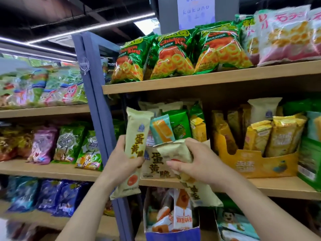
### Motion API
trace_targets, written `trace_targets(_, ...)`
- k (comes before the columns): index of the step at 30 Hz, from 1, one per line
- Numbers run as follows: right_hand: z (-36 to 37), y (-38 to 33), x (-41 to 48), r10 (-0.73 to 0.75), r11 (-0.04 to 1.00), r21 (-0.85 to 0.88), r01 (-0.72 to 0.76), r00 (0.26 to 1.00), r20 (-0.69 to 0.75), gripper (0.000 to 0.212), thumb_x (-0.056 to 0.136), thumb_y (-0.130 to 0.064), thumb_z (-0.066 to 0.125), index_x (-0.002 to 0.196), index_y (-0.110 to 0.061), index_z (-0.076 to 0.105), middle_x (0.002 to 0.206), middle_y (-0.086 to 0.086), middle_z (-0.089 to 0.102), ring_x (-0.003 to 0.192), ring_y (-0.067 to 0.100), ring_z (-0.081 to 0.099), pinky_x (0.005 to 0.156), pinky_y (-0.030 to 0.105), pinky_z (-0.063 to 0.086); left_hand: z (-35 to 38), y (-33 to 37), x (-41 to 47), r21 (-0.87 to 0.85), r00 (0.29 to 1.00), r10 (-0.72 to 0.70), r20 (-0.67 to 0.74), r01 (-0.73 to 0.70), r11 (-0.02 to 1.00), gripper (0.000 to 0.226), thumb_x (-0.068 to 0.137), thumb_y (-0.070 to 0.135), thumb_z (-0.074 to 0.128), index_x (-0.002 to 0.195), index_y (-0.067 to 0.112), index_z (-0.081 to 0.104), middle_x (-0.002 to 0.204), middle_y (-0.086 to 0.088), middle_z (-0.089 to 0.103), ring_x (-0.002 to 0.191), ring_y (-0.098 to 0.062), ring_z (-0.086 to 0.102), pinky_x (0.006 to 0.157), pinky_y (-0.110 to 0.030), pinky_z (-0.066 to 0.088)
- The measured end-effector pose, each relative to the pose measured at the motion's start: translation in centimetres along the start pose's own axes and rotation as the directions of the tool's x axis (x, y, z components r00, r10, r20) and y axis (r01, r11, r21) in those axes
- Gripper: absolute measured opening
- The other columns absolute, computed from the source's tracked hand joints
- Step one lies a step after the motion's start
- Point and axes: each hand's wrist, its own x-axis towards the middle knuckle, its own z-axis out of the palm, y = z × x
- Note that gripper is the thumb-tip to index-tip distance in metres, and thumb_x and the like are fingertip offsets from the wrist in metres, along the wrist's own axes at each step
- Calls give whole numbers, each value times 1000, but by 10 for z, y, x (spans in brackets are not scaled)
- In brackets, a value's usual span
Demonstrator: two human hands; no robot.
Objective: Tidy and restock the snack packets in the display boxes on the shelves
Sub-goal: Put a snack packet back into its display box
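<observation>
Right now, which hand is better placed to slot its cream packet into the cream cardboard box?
Probably left: the left hand holds its cream packet upright beside the cream cardboard box; the packet in the right hand hangs tilted across the box front.

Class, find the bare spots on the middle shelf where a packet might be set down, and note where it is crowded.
Bare board runs along the middle shelf in front of the yellow box, right of the right hand. The cream box and the yellow box are both packed full.
</observation>
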Motion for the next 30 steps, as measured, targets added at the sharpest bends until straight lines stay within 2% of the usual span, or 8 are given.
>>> trace_targets(5, -10, 8, -3, 40, 992, 120, -30, 996, -84, 18, 82, -51, 70, 94, -49, 57, 106, -17, 64, 95, -3, 60, 83, 26, 53, -6, 17, -6, 36, 994, 31, 108, -35, 999, 51, 76, 14, 78, 106, 35, 43, 94, 5, 63, 80, -8, 66, 63, -29, 58)
trace_targets(11, -21, 29, 1, 141, 979, 174, -109, 973, -183, 49, 76, -63, 63, 115, -35, 60, 109, -13, 66, 98, 2, 62, 82, 30, 55, 15, 45, -38, -189, 970, 120, 209, -80, 979, 60, 71, 22, 81, 118, 33, 46, 100, 10, 71, 91, -9, 70, 77, -36, 59)
trace_targets(14, -22, 30, 1, 165, 970, 214, -116, 959, -229, 34, 81, -54, 66, 109, -36, 59, 109, -10, 65, 96, 3, 61, 72, 20, 48, 32, 52, -42, -236, 979, 117, 167, -76, 969, 60, 65, 32, 79, 117, 33, 48, 100, 7, 73, 90, -11, 71, 81, -43, 58)
trace_targets(16, -24, 31, -2, 190, 967, 226, -119, 927, -323, 29, 83, -51, 67, 107, -38, 56, 107, -11, 65, 99, 9, 62, 73, 24, 48, 40, 55, -42, -282, 989, 74, 131, -34, 959, 61, 62, 37, 80, 115, 35, 50, 99, 8, 74, 90, -11, 71, 84, -45, 57)
trace_targets(20, -45, 22, -17, 174, 974, 213, -82, 872, -458, 72, 82, -45, 72, 141, -39, 33, 98, -27, 56, 88, -5, 58, 70, 18, 45, 48, 62, -46, -340, 994, 46, 98, -10, 941, 51, 73, 43, 81, 115, 36, 53, 101, 12, 73, 92, -8, 71, 85, -43, 57)
trace_targets(23, -63, 6, -30, 21, 992, 122, 33, 907, -420, 91, 85, -35, 71, 142, -62, 5, 99, -29, 55, 85, -6, 60, 77, 24, 50, 45, 74, -49, -428, 996, 75, 49, -47, 903, 47, 74, 49, 68, 115, 29, 57, 101, 7, 74, 90, -14, 72, 81, -45, 58)
trace_targets(26, -77, -9, -33, -83, 996, -11, 84, 933, -351, 60, 95, -36, 56, 133, -68, 23, 112, -8, 57, 99, 11, 59, 86, 40, 53, 37, 90, -47, -532, 993, 113, 31, -79, 843, 38, 82, 44, 57, 114, 23, 59, 99, 2, 75, 88, -18, 73, 70, -35, 61)
trace_targets(30, -89, -30, -25, -167, 982, 32, 184, 942, -290, 38, 101, -21, 47, 113, -55, 60, 112, -11, 44, 103, -5, 46, 83, 2, 40, 31, 109, -37, -595, 992, 121, 20, -86, 799, 25, 94, 39, 49, 112, 25, 57, 100, -1, 75, 87, -18, 73, 65, -30, 60)
